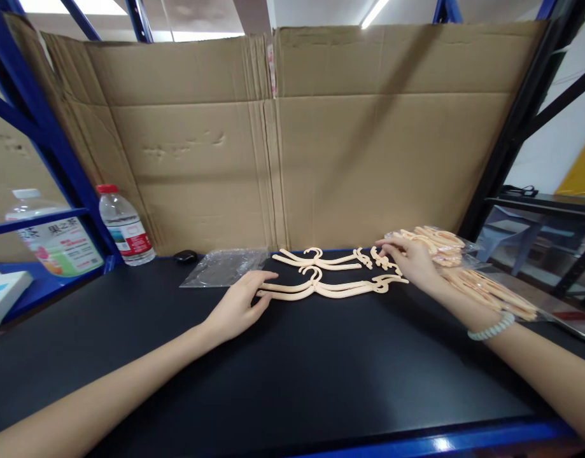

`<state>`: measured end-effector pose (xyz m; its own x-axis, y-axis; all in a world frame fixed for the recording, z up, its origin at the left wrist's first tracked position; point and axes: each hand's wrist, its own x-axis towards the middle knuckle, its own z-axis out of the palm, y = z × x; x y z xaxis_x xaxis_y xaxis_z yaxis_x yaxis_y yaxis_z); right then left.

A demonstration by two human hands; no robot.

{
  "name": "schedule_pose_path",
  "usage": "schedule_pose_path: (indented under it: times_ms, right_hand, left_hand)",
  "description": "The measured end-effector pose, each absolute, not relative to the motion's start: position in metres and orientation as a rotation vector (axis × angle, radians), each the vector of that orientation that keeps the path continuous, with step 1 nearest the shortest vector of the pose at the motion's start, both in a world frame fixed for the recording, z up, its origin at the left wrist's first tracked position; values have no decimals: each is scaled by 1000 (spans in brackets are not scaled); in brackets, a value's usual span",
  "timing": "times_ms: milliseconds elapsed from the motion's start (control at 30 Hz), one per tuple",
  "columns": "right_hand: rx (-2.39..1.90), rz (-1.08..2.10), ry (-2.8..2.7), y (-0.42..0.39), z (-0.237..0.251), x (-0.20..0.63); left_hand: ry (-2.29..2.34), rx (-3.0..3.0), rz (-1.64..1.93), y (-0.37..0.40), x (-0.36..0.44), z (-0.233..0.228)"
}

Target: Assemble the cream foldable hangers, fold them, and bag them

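Two cream-coloured clothes hangers lie on the black table, a front hanger [340, 292] and a back hanger [337, 263], each with its hook toward the back. My left hand [237, 305] rests at the front hanger's left end, thumb and fingers apart around the arm tips. To the right, my right hand [414, 262] has its fingertips pinched at a small curly cream piece [380, 261], partly hidden by the fingers. Another curly piece [363, 257] lies by the back hanger's right end. A flat curved piece [386, 282] touches the front hanger's right end.
Clear bags of cream hanger parts [487, 292] lie at the right, behind my forearm. A flat clear plastic bag [225, 267] and a black mouse-like object [186, 256] are at the left. A red-capped water bottle [127, 229] stands by the cardboard wall [368, 159].
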<state>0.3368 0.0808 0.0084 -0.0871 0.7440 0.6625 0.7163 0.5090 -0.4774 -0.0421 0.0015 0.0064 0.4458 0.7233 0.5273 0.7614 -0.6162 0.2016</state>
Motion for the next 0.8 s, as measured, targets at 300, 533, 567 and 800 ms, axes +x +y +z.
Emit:
schedule_pose_path:
  times_ms: [300,533,567,800]
  right_hand:
    - [-1306,13,-2139,114,16,341]
    - [-1357,32,-2334,120,19,330]
    - [-1363,24,-2346,120,17,329]
    - [-1358,-85,-2385,120,4,330]
  left_hand:
    - [-1244,-2673,-613,33,-31,32]
    - [-1192,-2747,-385,77,-18,37]
    - [-1188,-2751,-365,81,-17,36]
    - [-1187,-2748,-293,106,-13,24]
